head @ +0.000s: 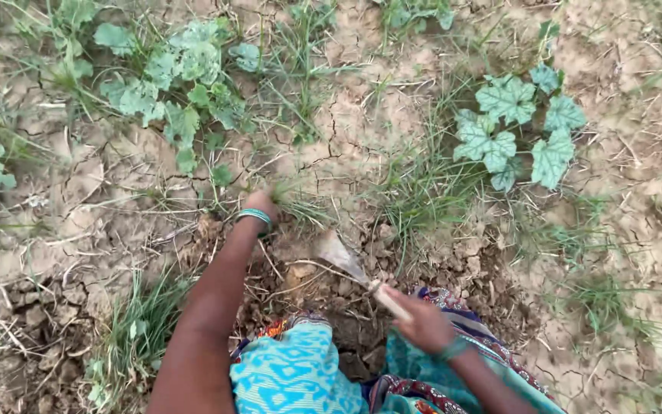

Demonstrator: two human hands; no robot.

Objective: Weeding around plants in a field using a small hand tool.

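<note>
Trowel (344, 259), centre frame: blade in loosened soil (308, 299), blurred. Your right hand (423, 322) is closed round its handle. Your left hand (263, 204) reaches to a grass tuft (300, 208); grip cannot be told.

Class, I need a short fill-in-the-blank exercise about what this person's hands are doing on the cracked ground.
1. The right hand grips a small digging tool by its ____ handle.
2. The left hand reaches into a tuft of ____.
3. A ____ bangle circles the left wrist.
4. The tool's blade points at loosened ____.

Missing words: wooden; grass; green; soil
</note>
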